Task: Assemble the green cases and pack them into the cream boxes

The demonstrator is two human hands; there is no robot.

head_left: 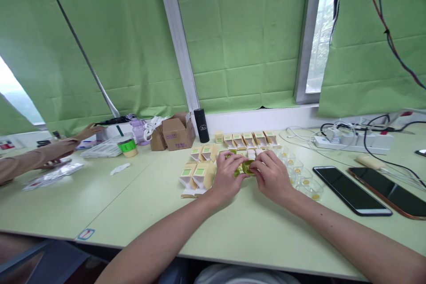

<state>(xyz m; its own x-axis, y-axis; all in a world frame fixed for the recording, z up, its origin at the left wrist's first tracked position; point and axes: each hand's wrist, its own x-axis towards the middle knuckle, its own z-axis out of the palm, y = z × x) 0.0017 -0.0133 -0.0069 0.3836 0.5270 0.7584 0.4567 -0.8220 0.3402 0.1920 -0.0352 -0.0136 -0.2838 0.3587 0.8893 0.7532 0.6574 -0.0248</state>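
Observation:
Both my hands meet over the middle of the pale green table (pixel 140 204). My left hand (pixel 228 176) and my right hand (pixel 271 175) are closed in a pinch on a small round green and gold item (pixel 246 167) held between them. Small tan cartons with green labels (pixel 199 174) stand just left of my left hand, some with flaps open. A row of the same cartons (pixel 248 139) lies behind my hands. Small clear round containers (pixel 308 183) with gold centres sit right of my right hand.
Two dark phones (pixel 351 190) lie flat at the right, behind them a white power strip (pixel 354 141) with tangled cables. A black cylinder (pixel 201 125) and brown cardboard boxes (pixel 175 135) stand by the window. Another person's arm (pixel 40 155) reaches in at far left near a taped cup (pixel 128 146).

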